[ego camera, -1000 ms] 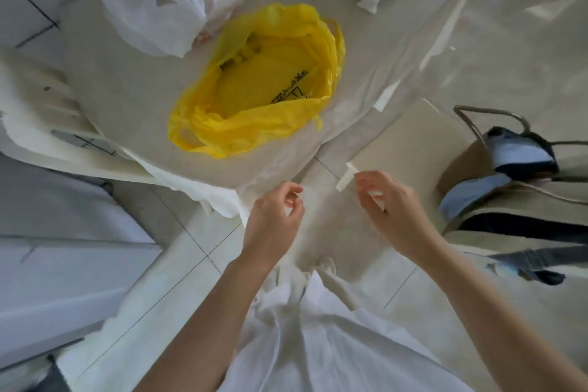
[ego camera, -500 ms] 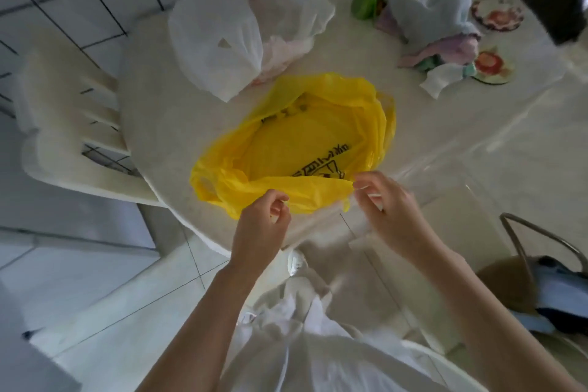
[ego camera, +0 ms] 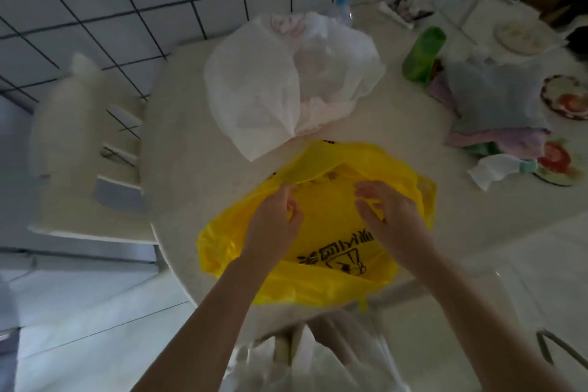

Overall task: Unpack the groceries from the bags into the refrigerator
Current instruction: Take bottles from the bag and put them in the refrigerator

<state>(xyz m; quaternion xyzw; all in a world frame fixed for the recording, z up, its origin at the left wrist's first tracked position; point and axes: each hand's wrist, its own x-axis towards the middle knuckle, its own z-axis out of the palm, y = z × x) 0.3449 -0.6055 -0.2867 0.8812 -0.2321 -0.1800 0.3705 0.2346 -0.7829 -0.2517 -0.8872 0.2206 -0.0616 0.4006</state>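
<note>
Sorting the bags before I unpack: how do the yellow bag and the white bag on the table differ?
The yellow bag is bright and opaque with black print; the white bag is pale, semi-translucent, with faint pink markings. The yellow bag lies at the near table edge with both hands over its open mouth; the white bag sits farther back near the wall, untouched. Both are thin crumpled plastic on the same table.

We note a yellow plastic bag [ego camera: 321, 232] lying flat and crumpled at the near edge of the round table, its mouth spread open and facing up, with black printed characters on the inner near wall. Its contents cannot be made out. Just beyond it, touching its far rim, sits a white plastic bag [ego camera: 286, 83], bulging and loosely open toward the right, with something pale pink showing through the film.
</note>
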